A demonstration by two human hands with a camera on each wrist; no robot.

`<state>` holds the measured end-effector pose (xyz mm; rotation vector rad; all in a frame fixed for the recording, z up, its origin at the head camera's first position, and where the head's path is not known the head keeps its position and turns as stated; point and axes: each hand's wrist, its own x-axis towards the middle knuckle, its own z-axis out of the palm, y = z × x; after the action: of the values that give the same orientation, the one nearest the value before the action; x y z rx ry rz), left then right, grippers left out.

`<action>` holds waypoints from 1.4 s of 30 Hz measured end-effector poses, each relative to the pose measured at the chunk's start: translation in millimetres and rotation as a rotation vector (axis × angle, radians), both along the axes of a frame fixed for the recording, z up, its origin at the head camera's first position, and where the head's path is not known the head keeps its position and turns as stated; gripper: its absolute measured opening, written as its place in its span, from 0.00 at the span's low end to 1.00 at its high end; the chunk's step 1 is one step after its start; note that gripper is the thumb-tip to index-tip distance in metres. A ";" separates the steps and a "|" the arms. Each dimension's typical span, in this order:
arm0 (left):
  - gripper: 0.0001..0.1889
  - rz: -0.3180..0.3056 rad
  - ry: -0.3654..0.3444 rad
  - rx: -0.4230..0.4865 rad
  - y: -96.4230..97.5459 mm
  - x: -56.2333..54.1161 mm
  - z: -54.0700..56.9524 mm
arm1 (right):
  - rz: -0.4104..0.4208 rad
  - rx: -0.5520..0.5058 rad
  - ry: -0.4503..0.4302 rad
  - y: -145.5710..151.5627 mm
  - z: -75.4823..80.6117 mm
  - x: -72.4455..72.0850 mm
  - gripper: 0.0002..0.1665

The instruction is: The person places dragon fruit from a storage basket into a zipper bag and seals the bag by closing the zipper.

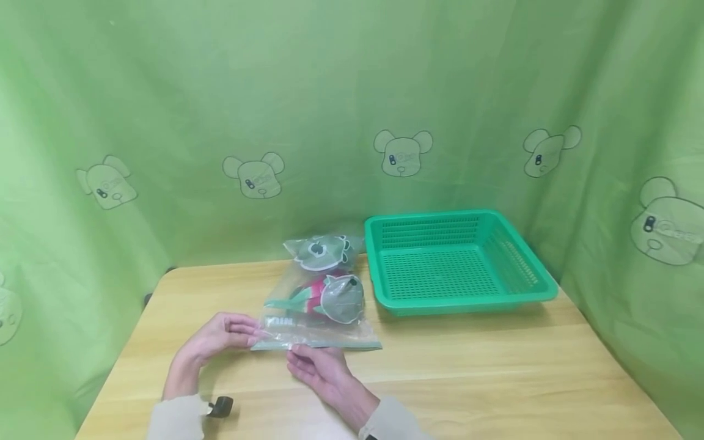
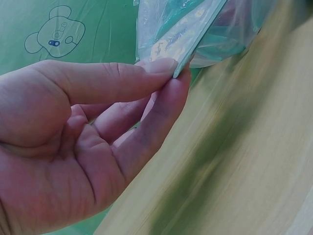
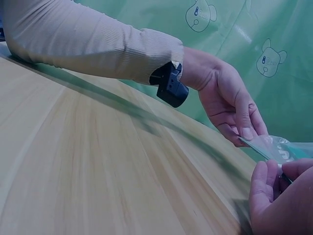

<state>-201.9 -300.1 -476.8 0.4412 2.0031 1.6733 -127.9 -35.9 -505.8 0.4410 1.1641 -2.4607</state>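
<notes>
A clear plastic zip bag with a green top edge lies toward the back of the table, its opening end facing me. Printed shapes and something pink and green show through its film. My left hand pinches the bag's left corner between thumb and forefinger; the left wrist view shows the thumb pressed on the green edge. At the middle of that edge, my right hand grips the strip with the thumb on top and fingers curled below. In the right wrist view both hands hold the same edge.
A green plastic basket with slotted walls stands right of the bag. The wooden table is enclosed by a green curtain printed with bear heads. A black wrist camera sits on the left sleeve.
</notes>
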 end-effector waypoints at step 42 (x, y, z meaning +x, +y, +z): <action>0.23 0.015 -0.027 0.021 -2.6 -1.2 -4.9 | -0.015 -0.015 0.010 28.6 -0.4 2.6 0.20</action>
<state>-203.0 -302.6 -481.8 0.4091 1.9762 1.7016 -125.3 -7.3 -506.3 0.4357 1.1489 -2.4858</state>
